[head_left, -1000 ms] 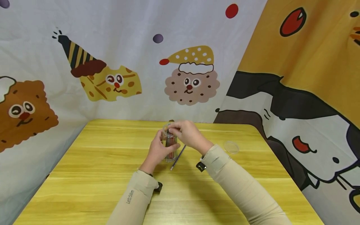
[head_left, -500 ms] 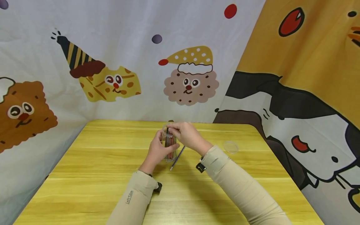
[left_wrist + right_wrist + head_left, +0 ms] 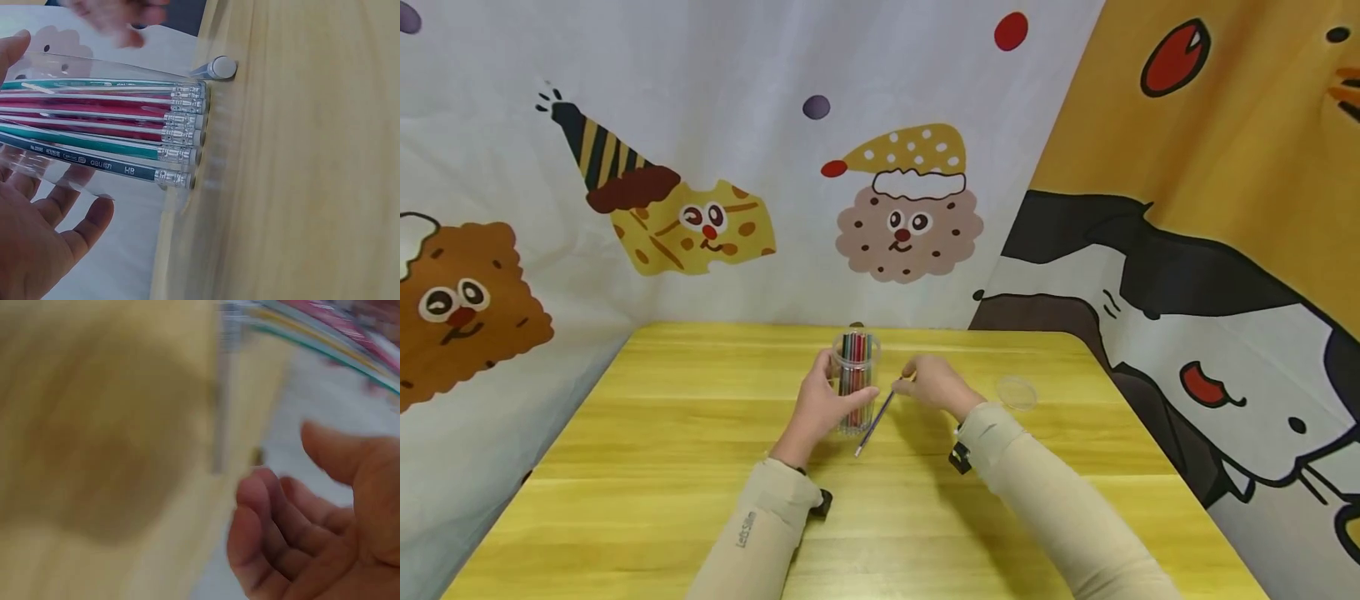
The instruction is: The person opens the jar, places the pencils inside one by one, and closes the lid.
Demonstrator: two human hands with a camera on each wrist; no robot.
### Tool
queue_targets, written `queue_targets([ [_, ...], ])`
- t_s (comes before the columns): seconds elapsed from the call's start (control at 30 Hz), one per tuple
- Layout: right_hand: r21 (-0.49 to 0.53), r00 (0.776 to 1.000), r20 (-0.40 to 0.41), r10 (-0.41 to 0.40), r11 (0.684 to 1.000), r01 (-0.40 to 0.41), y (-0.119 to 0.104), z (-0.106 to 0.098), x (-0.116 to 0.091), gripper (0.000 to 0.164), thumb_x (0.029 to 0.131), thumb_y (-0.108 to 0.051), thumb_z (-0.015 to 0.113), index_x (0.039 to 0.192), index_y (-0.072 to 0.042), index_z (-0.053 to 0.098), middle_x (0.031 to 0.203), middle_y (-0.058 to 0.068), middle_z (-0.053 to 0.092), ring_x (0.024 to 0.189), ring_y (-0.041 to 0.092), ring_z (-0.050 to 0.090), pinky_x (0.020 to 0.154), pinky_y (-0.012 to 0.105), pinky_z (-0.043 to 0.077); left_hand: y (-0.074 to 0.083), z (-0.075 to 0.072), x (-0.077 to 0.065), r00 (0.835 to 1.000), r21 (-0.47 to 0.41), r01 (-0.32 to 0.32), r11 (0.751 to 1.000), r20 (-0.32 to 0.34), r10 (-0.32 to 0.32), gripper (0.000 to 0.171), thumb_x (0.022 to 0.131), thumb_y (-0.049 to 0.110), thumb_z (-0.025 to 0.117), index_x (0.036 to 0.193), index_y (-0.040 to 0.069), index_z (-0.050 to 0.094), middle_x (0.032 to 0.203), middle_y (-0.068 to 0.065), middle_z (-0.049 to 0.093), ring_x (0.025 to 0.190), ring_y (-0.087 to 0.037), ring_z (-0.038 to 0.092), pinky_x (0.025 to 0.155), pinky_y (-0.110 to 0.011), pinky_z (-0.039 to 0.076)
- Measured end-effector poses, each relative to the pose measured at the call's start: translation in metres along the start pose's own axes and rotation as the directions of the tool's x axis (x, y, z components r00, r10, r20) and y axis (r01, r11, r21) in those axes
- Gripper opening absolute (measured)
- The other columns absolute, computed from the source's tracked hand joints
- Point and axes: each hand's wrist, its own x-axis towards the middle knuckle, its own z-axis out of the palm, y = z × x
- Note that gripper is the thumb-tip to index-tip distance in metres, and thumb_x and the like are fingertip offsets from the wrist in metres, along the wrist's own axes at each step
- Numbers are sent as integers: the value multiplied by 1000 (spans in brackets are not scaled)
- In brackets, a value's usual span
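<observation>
My left hand (image 3: 826,405) grips a clear plastic jar (image 3: 857,364) that stands upright on the table. Packed inside are several pencils (image 3: 125,128), red, green and dark, with their metal-banded eraser ends at the bottom. A purple pencil (image 3: 874,423) lies aslant on the tabletop just right of the jar, its eraser end nearer me. At its far end is my right hand (image 3: 940,386). In the blurred right wrist view, thumb and fingers (image 3: 247,528) stand apart with nothing between them, beside the loose pencil (image 3: 220,419).
A clear round lid (image 3: 1017,392) lies on the wooden table (image 3: 715,517), right of my right hand. Behind the jar sits a small dark thing (image 3: 857,325) near the table's back edge. A cartoon-printed cloth (image 3: 737,75) hangs behind the table.
My right hand has left the jar's mouth and come down to the right, to the purple pencil's far end. The left hand still holds the jar in the same spot.
</observation>
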Motion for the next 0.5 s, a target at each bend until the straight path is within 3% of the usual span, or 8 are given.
queue_targets([
  [0.07, 9, 997, 29, 72, 997, -73, 14, 9, 3, 53, 105, -38, 70, 139, 2, 65, 140, 21, 69, 125, 38, 68, 106, 53, 57, -1, 0, 0, 1000, 6, -1, 1000, 2, 1, 88, 86, 38, 92, 156, 22, 42, 136, -8, 61, 128, -32, 61, 102, -57, 56],
  [0.13, 62, 993, 9, 115, 991, -115, 24, 17, 8, 61, 104, -41, 71, 145, 2, 59, 145, 23, 65, 131, 41, 64, 111, 57, 53, -1, 0, 1, 1000, 7, -1, 1000, -2, 1, 86, 86, 39, 92, 155, 23, 43, 135, -8, 60, 127, -32, 61, 102, -57, 56],
  [0.27, 121, 988, -18, 151, 982, -148, 36, 30, 19, 71, 103, -46, 70, 152, 2, 51, 145, 25, 64, 133, 43, 63, 112, 59, 52, 0, -1, 1, 1000, 8, 10, 1000, 0, -10, 84, 85, 41, 93, 151, 22, 45, 135, -9, 59, 127, -33, 60, 101, -57, 56],
  [0.5, 28, 979, -24, 201, 979, -201, 33, 46, 34, 82, 97, -47, 77, 153, 5, 48, 145, 26, 64, 129, 43, 65, 110, 56, 54, 0, 1, -1, 1000, 20, 16, 1000, 10, -17, 82, 85, 44, 92, 149, 22, 45, 136, -10, 58, 127, -33, 60, 101, -59, 55],
])
